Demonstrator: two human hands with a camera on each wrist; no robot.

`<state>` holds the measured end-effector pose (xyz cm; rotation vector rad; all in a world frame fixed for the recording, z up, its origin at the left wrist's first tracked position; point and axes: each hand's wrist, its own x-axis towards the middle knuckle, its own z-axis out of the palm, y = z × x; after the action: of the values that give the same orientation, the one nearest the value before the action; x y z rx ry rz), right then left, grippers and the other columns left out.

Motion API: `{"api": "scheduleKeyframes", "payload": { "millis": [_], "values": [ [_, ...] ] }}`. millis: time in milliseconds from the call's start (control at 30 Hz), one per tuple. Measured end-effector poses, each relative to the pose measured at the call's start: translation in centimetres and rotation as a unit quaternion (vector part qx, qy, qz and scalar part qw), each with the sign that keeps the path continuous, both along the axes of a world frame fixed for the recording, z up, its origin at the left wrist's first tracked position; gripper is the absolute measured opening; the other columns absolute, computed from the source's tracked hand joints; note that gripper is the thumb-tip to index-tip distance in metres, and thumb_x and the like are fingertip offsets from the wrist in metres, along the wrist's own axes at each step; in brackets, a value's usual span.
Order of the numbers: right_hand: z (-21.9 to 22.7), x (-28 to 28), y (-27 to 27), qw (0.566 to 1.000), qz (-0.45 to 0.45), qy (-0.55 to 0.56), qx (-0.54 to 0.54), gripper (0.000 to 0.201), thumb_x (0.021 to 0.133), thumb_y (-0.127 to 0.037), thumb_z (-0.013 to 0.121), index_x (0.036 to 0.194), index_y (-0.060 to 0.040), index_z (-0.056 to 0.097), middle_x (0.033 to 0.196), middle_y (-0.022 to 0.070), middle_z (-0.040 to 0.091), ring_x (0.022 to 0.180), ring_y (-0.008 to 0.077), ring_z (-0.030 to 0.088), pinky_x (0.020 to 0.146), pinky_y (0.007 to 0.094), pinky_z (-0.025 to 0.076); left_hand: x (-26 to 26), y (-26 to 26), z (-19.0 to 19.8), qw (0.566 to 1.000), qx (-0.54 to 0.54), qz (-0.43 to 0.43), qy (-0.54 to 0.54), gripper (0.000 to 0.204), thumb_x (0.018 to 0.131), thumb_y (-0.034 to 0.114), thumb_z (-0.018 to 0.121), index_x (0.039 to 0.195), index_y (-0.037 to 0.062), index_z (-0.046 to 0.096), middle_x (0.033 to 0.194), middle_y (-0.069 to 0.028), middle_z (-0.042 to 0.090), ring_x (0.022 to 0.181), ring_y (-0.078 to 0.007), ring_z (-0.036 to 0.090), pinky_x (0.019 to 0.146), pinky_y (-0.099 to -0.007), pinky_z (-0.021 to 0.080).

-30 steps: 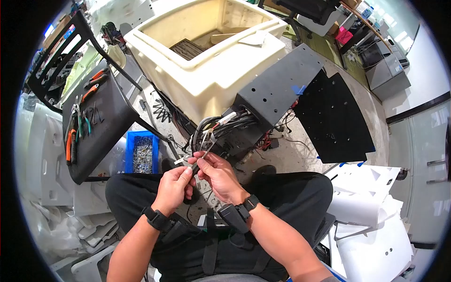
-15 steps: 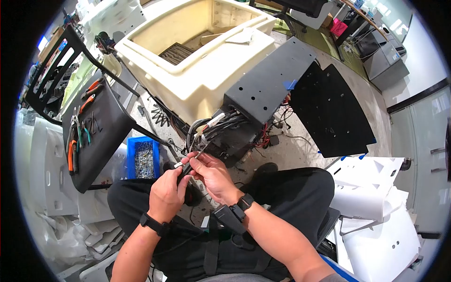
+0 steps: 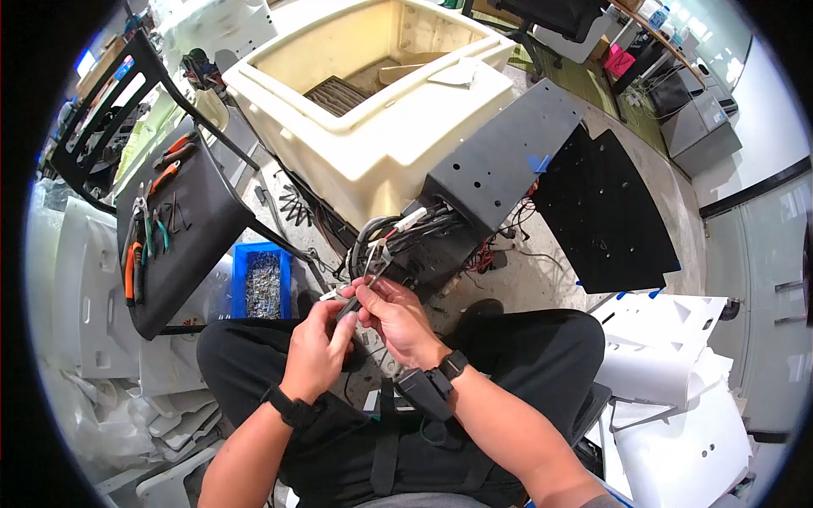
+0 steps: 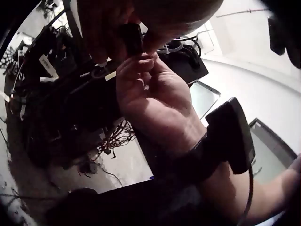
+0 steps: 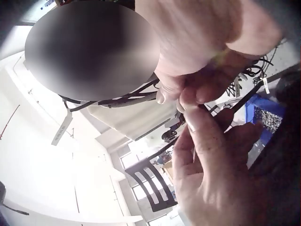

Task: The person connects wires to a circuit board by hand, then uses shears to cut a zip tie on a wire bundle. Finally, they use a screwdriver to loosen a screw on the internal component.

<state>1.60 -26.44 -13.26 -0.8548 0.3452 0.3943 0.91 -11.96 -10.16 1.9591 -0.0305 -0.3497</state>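
While the person sits before the black box (image 3: 500, 161), both hands meet just below its cable bundle (image 3: 398, 233) — the left hand (image 3: 318, 343) and right hand (image 3: 394, 313) each pinch a small dark connector (image 3: 347, 306) between curled fingertips.

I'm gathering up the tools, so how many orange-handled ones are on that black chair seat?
3 that I can make out, all on the black chair seat: two orange-handled tools at its far end, one along its near left edge. Others may be hidden.
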Motion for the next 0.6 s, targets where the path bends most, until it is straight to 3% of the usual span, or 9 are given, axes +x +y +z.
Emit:
{"api": "scheduleKeyframes", "payload": {
  "millis": [33,100,200,233,300,333,400,500,600],
  "values": [
    [-0.1,0.0,0.2,1.0,-0.015,-0.004,0.016,0.019,0.092,-0.024,0.06,0.103,-0.0095,0.06,0.098,-0.0004,0.064,0.066,0.001,0.05,0.064,0.0176,0.043,-0.2,-0.2,0.5,0.99,0.059,-0.005,-0.129,0.02,0.089,0.017,0.061,0.094,-0.0015,0.056,0.074,-0.0092,0.059,0.06,-0.0168,0.059,0.055,-0.0295,0.047],
    [-0.4,-0.2,0.2,0.999,-0.033,-0.007,0.033,0.02,0.091,-0.026,0.062,0.101,-0.009,0.061,0.096,-0.0004,0.065,0.065,0.001,0.049,0.062,0.0175,0.041,-0.2,0.2,1.3,0.988,0.119,-0.029,-0.098,0.022,0.083,0.013,0.067,0.095,-0.0015,0.056,0.074,-0.0123,0.059,0.065,-0.0215,0.061,0.06,-0.0322,0.048],
    [-0.7,0.0,0.3,1.0,-0.019,-0.007,0.024,0.02,0.092,-0.025,0.06,0.104,-0.0099,0.059,0.098,-0.0001,0.064,0.066,0.0011,0.049,0.062,0.0172,0.042,0.0,1.0,-0.1,0.947,0.161,-0.082,-0.266,0.02,0.084,0.011,0.065,0.095,-0.0023,0.056,0.075,-0.0143,0.06,0.06,-0.0192,0.06,0.055,-0.0321,0.047],
    [-0.8,0.0,0.3,1.0,-0.014,-0.014,0.005,0.021,0.092,-0.025,0.06,0.105,-0.0097,0.059,0.098,-0.0001,0.064,0.065,0.0012,0.049,0.061,0.0171,0.041,0.0,0.8,0.0,0.947,0.162,-0.084,-0.265,0.02,0.084,0.011,0.065,0.095,-0.0023,0.056,0.075,-0.0143,0.06,0.06,-0.0192,0.06,0.055,-0.0321,0.047],
    [-0.8,0.1,0.3,1.0,-0.01,-0.02,-0.014,0.022,0.092,-0.026,0.06,0.106,-0.0094,0.059,0.099,0.0,0.064,0.065,0.0012,0.049,0.061,0.017,0.04,0.0,0.5,0.3,0.994,0.073,-0.026,-0.081,0.019,0.09,0.016,0.059,0.094,-0.0025,0.056,0.069,-0.0108,0.058,0.052,-0.0148,0.056,0.047,-0.0294,0.045],
    [-0.5,0.1,0.2,1.0,-0.008,-0.012,-0.009,0.022,0.092,-0.024,0.06,0.107,-0.0088,0.059,0.099,0.0002,0.064,0.066,0.0015,0.049,0.062,0.0172,0.041,0.1,0.5,0.1,0.994,0.074,-0.026,-0.08,0.019,0.09,0.016,0.059,0.094,-0.0025,0.056,0.069,-0.0108,0.058,0.052,-0.0148,0.056,0.047,-0.0294,0.045],
    [-0.4,0.2,0.2,1.0,-0.001,-0.004,-0.004,0.022,0.092,-0.023,0.059,0.108,-0.0083,0.059,0.1,0.0004,0.064,0.067,0.0018,0.05,0.063,0.0173,0.042,0.5,0.8,-0.4,0.987,-0.086,0.048,0.125,0.026,0.096,0.023,0.049,0.096,-0.0011,0.057,0.064,-0.0054,0.055,0.047,-0.0104,0.053,0.043,-0.0256,0.044],
    [-0.5,-0.1,0.0,0.998,-0.014,-0.007,0.056,0.022,0.092,-0.019,0.058,0.111,-0.0076,0.058,0.101,0.0008,0.064,0.07,0.0025,0.053,0.067,0.0183,0.045,1.0,0.5,-0.2,0.96,-0.174,0.059,0.21,0.032,0.1,0.032,0.041,0.085,0.005,0.052,0.062,-0.0005,0.05,0.046,-0.0075,0.047,0.041,-0.0228,0.041],
    [-0.5,0.0,-0.1,0.999,-0.01,-0.01,0.034,0.021,0.092,-0.016,0.058,0.112,-0.0072,0.058,0.101,0.001,0.064,0.072,0.0028,0.055,0.069,0.0196,0.047,0.7,0.5,0.0,0.983,-0.097,0.043,0.151,0.027,0.099,0.027,0.045,0.094,0.0019,0.053,0.067,-0.002,0.055,0.049,-0.0079,0.05,0.045,-0.023,0.044]
  ]
}}
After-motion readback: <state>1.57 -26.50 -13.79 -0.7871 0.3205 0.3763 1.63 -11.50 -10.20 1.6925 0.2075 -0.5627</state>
